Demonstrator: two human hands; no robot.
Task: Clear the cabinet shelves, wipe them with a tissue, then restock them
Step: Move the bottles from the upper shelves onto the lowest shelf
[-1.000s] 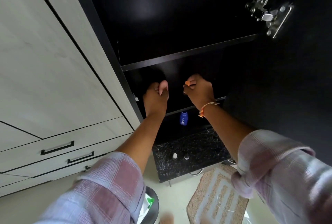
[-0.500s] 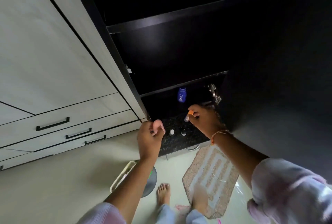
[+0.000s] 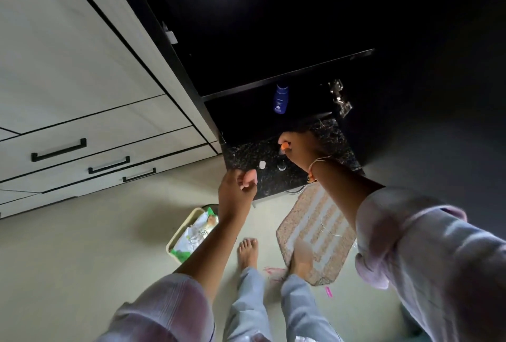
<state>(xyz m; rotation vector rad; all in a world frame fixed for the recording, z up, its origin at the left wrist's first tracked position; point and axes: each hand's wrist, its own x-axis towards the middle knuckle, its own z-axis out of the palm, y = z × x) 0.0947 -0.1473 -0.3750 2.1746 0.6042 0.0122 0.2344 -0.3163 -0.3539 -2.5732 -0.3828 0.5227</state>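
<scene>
While the right hand [image 3: 302, 150] is pinching a small orange-capped bottle [image 3: 284, 147] over the granite worktop [image 3: 246, 155], the left hand [image 3: 236, 191] is gripping something pink [image 3: 250, 176].

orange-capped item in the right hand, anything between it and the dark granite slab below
Nothing visible blocks it. The right hand pinches the orange-capped item over the granite slab. A small white cap and a small dark bottle already stand on the slab's near edge, close beside the descent, not under it.
</scene>
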